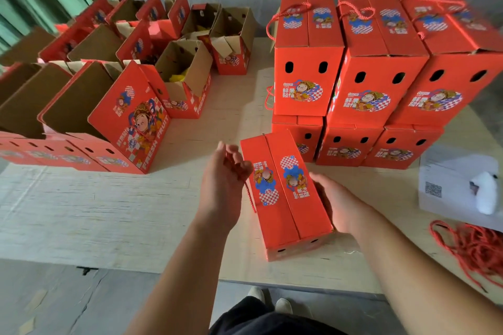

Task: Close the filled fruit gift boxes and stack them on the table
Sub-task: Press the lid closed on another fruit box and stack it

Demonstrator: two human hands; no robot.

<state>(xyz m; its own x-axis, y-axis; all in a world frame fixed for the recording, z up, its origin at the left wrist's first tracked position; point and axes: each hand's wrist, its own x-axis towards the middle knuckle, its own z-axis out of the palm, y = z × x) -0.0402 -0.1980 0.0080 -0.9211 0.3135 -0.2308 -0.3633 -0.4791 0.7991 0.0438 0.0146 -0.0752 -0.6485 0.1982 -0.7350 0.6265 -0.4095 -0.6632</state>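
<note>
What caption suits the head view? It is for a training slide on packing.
Both hands, left hand and right hand, flank a closed red box before the stacked boxes.

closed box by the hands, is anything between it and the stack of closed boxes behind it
Nothing visible does. The closed box sits just in front of the stack, with only bare table around. The left hand and right hand flank it.

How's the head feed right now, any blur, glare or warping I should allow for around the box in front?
Head view: wide-angle bending curves the table edge and tilts the stacked boxes outward; light is soft and even, no hard glare; the closed box reads sharp enough; left hand shows slight motion blur at its fingers; right hand looks steadier; the white object at right is washed out.
</note>
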